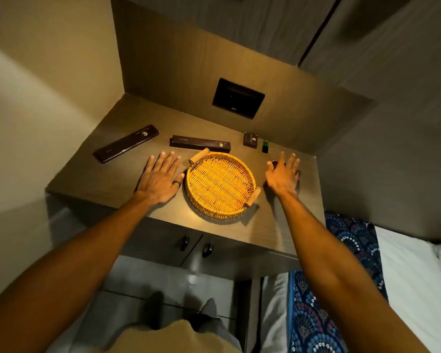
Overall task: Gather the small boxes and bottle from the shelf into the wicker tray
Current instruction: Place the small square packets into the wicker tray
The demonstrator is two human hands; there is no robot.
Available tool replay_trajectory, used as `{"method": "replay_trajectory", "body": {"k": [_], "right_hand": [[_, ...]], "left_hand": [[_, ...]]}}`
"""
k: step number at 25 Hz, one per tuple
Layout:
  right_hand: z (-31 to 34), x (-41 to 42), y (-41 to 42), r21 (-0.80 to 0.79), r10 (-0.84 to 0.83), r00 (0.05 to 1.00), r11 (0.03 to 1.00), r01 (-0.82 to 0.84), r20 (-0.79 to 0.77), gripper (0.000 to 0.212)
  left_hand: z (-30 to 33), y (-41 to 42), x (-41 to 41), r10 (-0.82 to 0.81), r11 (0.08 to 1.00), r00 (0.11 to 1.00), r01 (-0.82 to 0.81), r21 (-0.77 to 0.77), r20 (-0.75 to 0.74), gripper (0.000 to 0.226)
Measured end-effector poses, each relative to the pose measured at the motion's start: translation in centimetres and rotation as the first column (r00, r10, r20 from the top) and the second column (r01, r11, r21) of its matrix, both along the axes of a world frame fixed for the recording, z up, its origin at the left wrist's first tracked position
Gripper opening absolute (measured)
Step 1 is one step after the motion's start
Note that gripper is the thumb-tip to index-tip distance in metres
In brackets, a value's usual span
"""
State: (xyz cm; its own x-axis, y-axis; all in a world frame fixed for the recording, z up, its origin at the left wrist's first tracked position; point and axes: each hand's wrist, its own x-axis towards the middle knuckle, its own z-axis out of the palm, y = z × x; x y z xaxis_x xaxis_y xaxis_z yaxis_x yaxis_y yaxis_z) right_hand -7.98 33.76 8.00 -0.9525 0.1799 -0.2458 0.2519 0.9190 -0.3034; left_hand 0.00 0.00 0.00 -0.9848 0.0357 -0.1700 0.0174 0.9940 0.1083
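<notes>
A round wicker tray [220, 186] sat empty mid-shelf. Behind it lay two long dark boxes [126, 143] [200, 143], a small box [250, 140] and a green bottle [265, 146] upright.

Both arms extend forward. Left hand [161, 178] lies flat, fingers spread, left of the wicker tray [220, 186]. Right hand [283, 174] is spread, right of it.

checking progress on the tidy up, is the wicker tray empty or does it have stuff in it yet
Empty. Only bare weave shows inside the wicker tray; the long boxes, small box and green bottle all sit on the shelf outside it.
</notes>
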Motion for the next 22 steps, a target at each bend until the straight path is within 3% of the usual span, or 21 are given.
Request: {"method": "replay_trajectory", "body": {"k": [3,5,8,10,12,14,16,18,22], "right_hand": [[0.0,-0.6,0.7,0.089,-0.016,0.999,0.996,0.014,0.028,0.051],[0.7,-1.0,-0.7,-0.009,0.010,1.000,1.000,-0.011,-0.027,0.039],[3.9,-2.0,-0.7,-0.275,0.017,0.982,0.959,-0.068,-0.186,0.057],[5.8,-1.3,-1.2,-0.346,0.195,0.940,0.893,-0.288,-0.280,0.073],[6.3,0.6,-3.1,-0.294,0.511,0.840,0.787,-0.543,-0.182,0.084],[5.2,2.3,-5.0,-0.208,0.750,0.661,0.648,-0.733,0.011,0.094],[4.0,3.6,-6.4,-0.094,0.835,0.535,0.547,-0.832,0.125,0.102],[3.1,4.2,-7.1,-0.036,0.868,0.471,0.482,-0.876,0.159,0.105],[2.7,4.2,-8.2,0.017,0.887,0.431,0.434,-0.901,0.164,0.107]], "left_hand": [[-0.3,-0.3,0.8,0.007,1.000,1.000,-0.008,-0.021,-0.026,0.068],[-0.5,-1.8,1.5,0.029,0.999,0.998,-0.029,-0.013,-0.053,0.068],[0.5,-1.7,0.2,0.022,1.000,0.998,-0.022,-0.002,-0.059,0.068],[0.9,-0.8,-0.5,0.017,1.000,0.998,-0.017,0.002,-0.065,0.069],[1.1,0.0,-0.8,0.010,1.000,0.998,-0.010,0.011,-0.064,0.068],[1.2,0.6,-0.9,0.004,1.000,0.998,-0.002,0.029,-0.055,0.068],[1.1,1.3,-0.8,0.002,0.999,0.999,0.000,0.049,-0.040,0.067],[0.9,1.8,-0.7,-0.008,0.999,1.000,0.009,0.050,-0.027,0.067],[1.5,1.7,-1.8,-0.010,0.998,0.999,0.013,0.055,-0.052,0.067]]}}
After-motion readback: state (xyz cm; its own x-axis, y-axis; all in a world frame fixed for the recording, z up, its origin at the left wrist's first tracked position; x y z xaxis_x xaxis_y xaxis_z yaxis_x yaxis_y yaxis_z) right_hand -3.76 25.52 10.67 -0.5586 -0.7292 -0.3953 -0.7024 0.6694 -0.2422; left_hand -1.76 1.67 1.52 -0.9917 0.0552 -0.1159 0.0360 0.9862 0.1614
